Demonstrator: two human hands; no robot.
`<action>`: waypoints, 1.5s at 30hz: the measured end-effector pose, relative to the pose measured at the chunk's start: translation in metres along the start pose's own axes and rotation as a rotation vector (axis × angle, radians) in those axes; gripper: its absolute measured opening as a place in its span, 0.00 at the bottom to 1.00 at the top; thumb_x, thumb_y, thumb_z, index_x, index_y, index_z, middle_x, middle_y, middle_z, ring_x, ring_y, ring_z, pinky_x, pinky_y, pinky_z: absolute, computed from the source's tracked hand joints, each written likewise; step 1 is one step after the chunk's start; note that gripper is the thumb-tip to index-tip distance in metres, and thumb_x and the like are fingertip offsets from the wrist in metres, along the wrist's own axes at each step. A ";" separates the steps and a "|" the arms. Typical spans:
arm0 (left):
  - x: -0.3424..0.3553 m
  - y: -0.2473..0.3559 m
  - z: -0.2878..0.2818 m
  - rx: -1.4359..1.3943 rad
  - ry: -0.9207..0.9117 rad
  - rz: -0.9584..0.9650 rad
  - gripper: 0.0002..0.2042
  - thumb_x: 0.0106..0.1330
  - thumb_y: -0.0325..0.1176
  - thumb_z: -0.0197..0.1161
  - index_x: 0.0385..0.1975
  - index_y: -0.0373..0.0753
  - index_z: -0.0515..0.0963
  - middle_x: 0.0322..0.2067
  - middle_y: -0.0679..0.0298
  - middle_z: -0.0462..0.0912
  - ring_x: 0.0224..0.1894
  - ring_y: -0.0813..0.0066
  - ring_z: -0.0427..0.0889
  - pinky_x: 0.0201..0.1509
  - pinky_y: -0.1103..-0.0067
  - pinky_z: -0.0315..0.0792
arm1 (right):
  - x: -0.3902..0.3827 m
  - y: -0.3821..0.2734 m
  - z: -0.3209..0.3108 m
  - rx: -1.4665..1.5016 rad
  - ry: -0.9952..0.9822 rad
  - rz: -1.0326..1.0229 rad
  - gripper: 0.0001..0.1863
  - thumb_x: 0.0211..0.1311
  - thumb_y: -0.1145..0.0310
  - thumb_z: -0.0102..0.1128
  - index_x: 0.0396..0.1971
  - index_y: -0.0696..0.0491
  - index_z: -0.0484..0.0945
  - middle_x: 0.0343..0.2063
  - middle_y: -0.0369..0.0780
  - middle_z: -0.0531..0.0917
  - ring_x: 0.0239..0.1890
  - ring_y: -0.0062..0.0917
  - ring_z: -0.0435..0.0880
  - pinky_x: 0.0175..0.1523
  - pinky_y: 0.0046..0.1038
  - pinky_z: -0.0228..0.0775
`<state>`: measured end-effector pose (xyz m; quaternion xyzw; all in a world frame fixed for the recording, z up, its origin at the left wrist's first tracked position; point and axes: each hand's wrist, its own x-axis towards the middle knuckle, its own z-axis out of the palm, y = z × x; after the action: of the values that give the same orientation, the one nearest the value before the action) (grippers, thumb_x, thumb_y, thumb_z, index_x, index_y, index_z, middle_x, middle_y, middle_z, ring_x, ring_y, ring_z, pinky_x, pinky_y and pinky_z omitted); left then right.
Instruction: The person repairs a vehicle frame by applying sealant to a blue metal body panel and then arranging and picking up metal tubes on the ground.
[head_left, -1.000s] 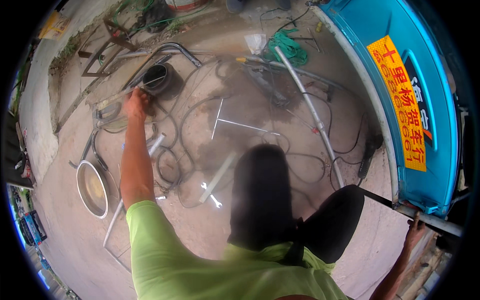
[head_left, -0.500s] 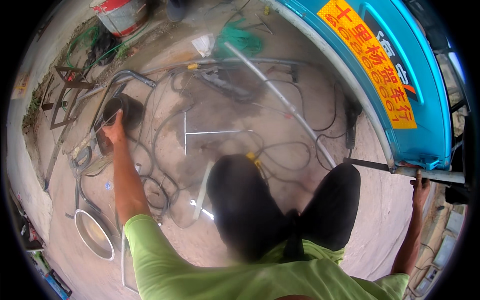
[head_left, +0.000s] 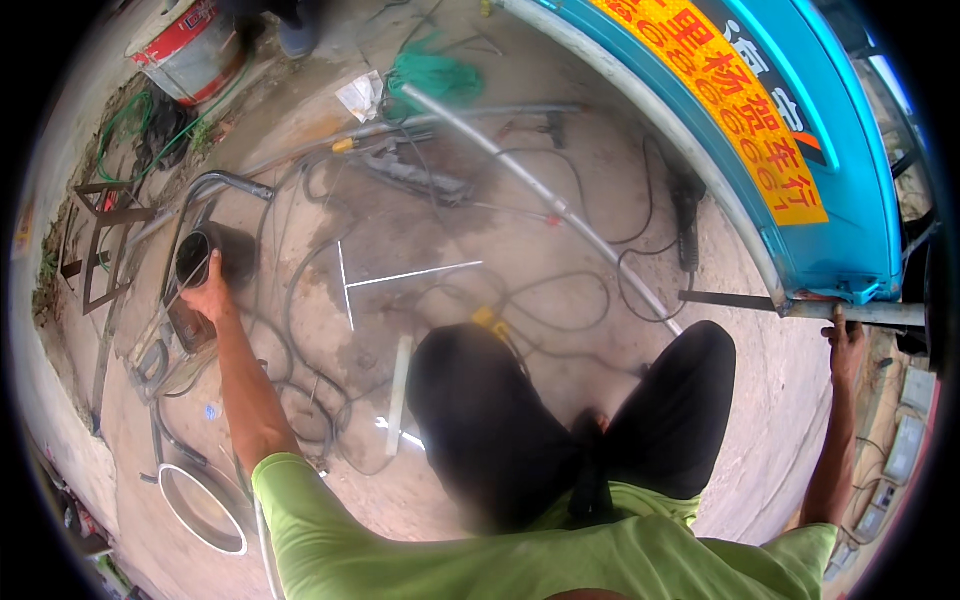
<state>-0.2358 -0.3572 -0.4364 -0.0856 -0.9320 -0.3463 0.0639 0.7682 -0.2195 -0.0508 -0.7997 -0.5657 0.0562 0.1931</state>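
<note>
My left hand (head_left: pixel 208 293) reaches out to the left and closes at the near rim of a black round-mouthed container (head_left: pixel 236 252). One finger lies up along its mouth; the other fingertips are partly hidden. Thin rods or wires cross beside that hand. Far to the right, my right hand (head_left: pixel 846 343) is raised to a grey metal bar (head_left: pixel 876 314) under the lower edge of a blue vehicle panel (head_left: pixel 850 190), its fingers against the bar. A dark flat strip (head_left: pixel 728 299) juts left from the bar's end. Between my arms, my bent knees face the panel.
A long grey pipe (head_left: pixel 545 200) slants across the floor among looping black cables (head_left: pixel 560 290). A T-shaped thin rod (head_left: pixel 412 274), a wrench (head_left: pixel 400 433) and a silver ring (head_left: pixel 178 517) lie nearer. A rusty frame (head_left: pixel 105 247), a red-and-white bucket (head_left: pixel 190 60) and green netting (head_left: pixel 430 75) stand farther off.
The whole view has shifted, so floor things on the left appear lower and farther left. Both hands stay where they were, the left at the black container, the right at the metal bar.
</note>
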 end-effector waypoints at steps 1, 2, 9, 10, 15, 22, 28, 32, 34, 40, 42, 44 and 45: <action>-0.001 0.004 0.001 -0.021 0.019 -0.008 0.56 0.38 0.62 0.81 0.59 0.21 0.68 0.57 0.37 0.74 0.63 0.46 0.73 0.69 0.61 0.66 | 0.000 0.004 -0.002 -0.016 0.002 0.000 0.27 0.69 0.44 0.60 0.42 0.58 0.77 0.19 0.35 0.80 0.21 0.14 0.71 0.27 0.21 0.60; -0.003 0.008 0.000 -0.049 0.009 0.005 0.53 0.40 0.61 0.81 0.56 0.19 0.69 0.54 0.36 0.77 0.59 0.46 0.76 0.67 0.61 0.68 | 0.002 0.009 -0.005 -0.032 0.005 0.000 0.27 0.69 0.44 0.60 0.42 0.58 0.77 0.19 0.35 0.80 0.21 0.14 0.71 0.27 0.21 0.60; -0.011 0.005 0.000 -0.064 0.000 -0.001 0.53 0.42 0.62 0.80 0.58 0.21 0.68 0.56 0.36 0.74 0.62 0.45 0.72 0.69 0.60 0.64 | 0.009 0.010 -0.006 0.028 -0.014 0.002 0.26 0.68 0.46 0.61 0.42 0.59 0.77 0.23 0.36 0.82 0.21 0.14 0.72 0.26 0.20 0.59; -0.009 0.001 0.005 -0.005 0.038 0.011 0.54 0.42 0.62 0.79 0.59 0.21 0.67 0.57 0.36 0.72 0.63 0.44 0.69 0.70 0.60 0.63 | 0.011 0.010 -0.001 0.024 -0.017 0.009 0.27 0.68 0.46 0.62 0.42 0.59 0.77 0.24 0.36 0.82 0.21 0.13 0.72 0.25 0.19 0.59; -0.001 -0.016 0.008 -0.009 0.043 0.085 0.59 0.39 0.67 0.78 0.63 0.24 0.63 0.60 0.34 0.68 0.65 0.40 0.66 0.71 0.57 0.61 | 0.016 0.044 -0.001 -0.013 -0.102 0.020 0.29 0.68 0.45 0.61 0.45 0.61 0.78 0.30 0.38 0.85 0.21 0.13 0.74 0.25 0.19 0.58; -0.045 0.006 -0.018 -0.262 -0.052 0.062 0.50 0.48 0.51 0.81 0.63 0.21 0.64 0.62 0.40 0.71 0.64 0.52 0.72 0.69 0.64 0.66 | 0.008 0.050 0.009 0.036 -0.069 0.036 0.28 0.70 0.46 0.59 0.50 0.59 0.77 0.29 0.36 0.81 0.25 0.14 0.74 0.30 0.21 0.60; -0.121 0.024 0.002 -0.435 -0.327 0.168 0.18 0.66 0.39 0.69 0.44 0.28 0.81 0.35 0.60 0.84 0.36 0.74 0.79 0.44 0.77 0.74 | 0.002 0.034 0.016 0.136 -0.026 -0.004 0.25 0.70 0.50 0.61 0.47 0.59 0.77 0.29 0.35 0.81 0.27 0.14 0.74 0.30 0.19 0.59; -0.165 0.115 0.034 -0.468 -0.705 0.287 0.12 0.69 0.34 0.66 0.44 0.31 0.83 0.38 0.59 0.86 0.40 0.75 0.82 0.47 0.78 0.75 | -0.004 0.038 0.011 0.204 0.000 0.024 0.22 0.71 0.52 0.60 0.44 0.60 0.77 0.28 0.35 0.80 0.26 0.14 0.73 0.30 0.21 0.59; -0.173 0.147 0.066 -0.451 -0.808 0.390 0.12 0.68 0.34 0.66 0.45 0.33 0.83 0.40 0.57 0.86 0.42 0.70 0.84 0.48 0.77 0.75 | -0.004 0.023 0.014 0.250 0.003 -0.012 0.21 0.72 0.54 0.59 0.43 0.60 0.77 0.28 0.35 0.80 0.28 0.15 0.74 0.32 0.22 0.61; -0.235 0.276 0.174 -0.350 -0.891 0.706 0.16 0.65 0.40 0.66 0.45 0.35 0.84 0.41 0.52 0.85 0.44 0.59 0.85 0.52 0.70 0.76 | -0.006 -0.008 -0.001 0.156 0.051 -0.008 0.21 0.72 0.53 0.59 0.44 0.59 0.77 0.30 0.36 0.80 0.32 0.17 0.75 0.38 0.23 0.65; -0.252 0.311 0.209 -0.339 -0.885 0.747 0.16 0.65 0.41 0.65 0.45 0.36 0.84 0.42 0.51 0.85 0.45 0.57 0.85 0.52 0.68 0.76 | -0.006 -0.013 -0.002 0.110 0.035 0.002 0.21 0.71 0.52 0.60 0.44 0.58 0.77 0.29 0.35 0.80 0.32 0.17 0.75 0.38 0.23 0.65; -0.270 0.343 0.241 -0.372 -0.896 0.738 0.16 0.65 0.41 0.64 0.45 0.36 0.84 0.44 0.51 0.84 0.46 0.55 0.84 0.53 0.67 0.75 | -0.008 -0.011 -0.007 0.084 0.041 0.004 0.23 0.70 0.50 0.61 0.42 0.59 0.76 0.27 0.36 0.81 0.30 0.17 0.75 0.37 0.23 0.64; -0.275 0.352 0.259 -0.384 -0.859 0.749 0.16 0.65 0.41 0.64 0.45 0.36 0.83 0.45 0.51 0.84 0.47 0.54 0.83 0.54 0.66 0.75 | -0.010 -0.015 -0.008 0.071 0.036 0.028 0.24 0.69 0.49 0.61 0.42 0.59 0.76 0.26 0.37 0.82 0.29 0.17 0.76 0.37 0.23 0.65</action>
<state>0.0890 0.0436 -0.4570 -0.5503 -0.7017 -0.3968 -0.2175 0.7539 -0.2267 -0.0393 -0.8011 -0.5485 0.0644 0.2307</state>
